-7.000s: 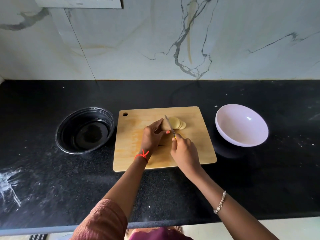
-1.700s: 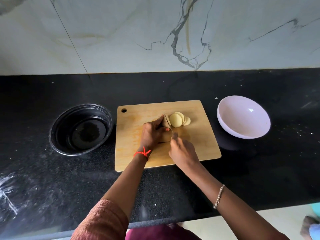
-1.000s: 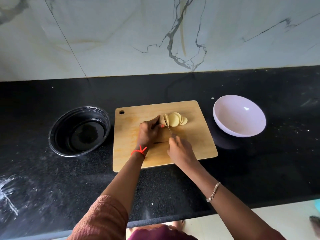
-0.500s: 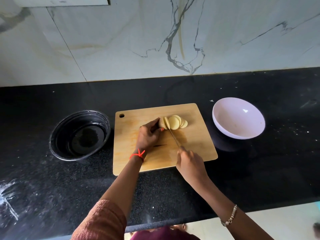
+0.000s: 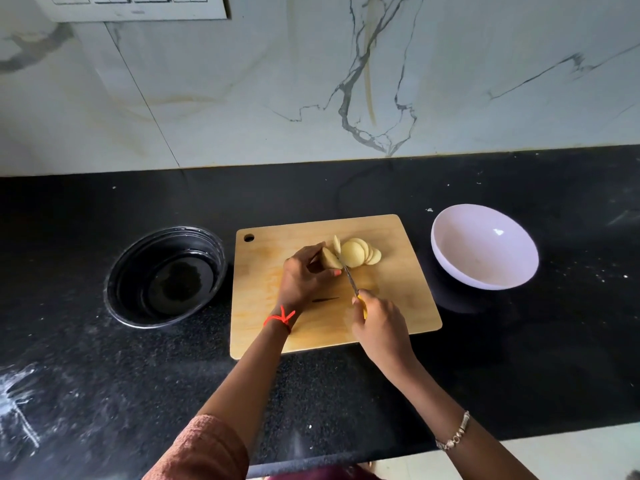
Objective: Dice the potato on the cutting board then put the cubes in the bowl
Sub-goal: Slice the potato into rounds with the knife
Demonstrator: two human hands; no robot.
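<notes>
Slices (image 5: 358,253) had multiplied beyond the left fingertips since a few seconds before. The fan of pale rounds was longer, and one fresh round stood nearly upright against the blade. The right hand (image 5: 379,322), which had drawn back toward the near edge of the board half a second earlier, had come forward again. Its fingers were curled round the yellow handle of the knife (image 5: 349,280), with the blade set at the cut face.

The left hand (image 5: 301,275) pinched what remained of the potato (image 5: 330,260), a short stub tucked under curled fingers. We judged the slicing almost done. The stub left little to hold and the blade stood just beside the fingertips, so the last cuts wanted care. No cubes showed yet; the rounds still had to be stacked and cross-cut.

The wooden cutting board (image 5: 401,306) lay bare to the right of the slices and between the knuckles and its near edge — room enough, we thought, for stacking. The white bowl (image 5: 485,251) held no potato. It sat well apart to the right of the right hand, past the board's edge, on the black countertop (image 5: 519,348). The way from the slices to it ran over bare board and dark counter. A black bowl (image 5: 138,258) sat left of the left wrist, just beside the board's left edge.
</notes>
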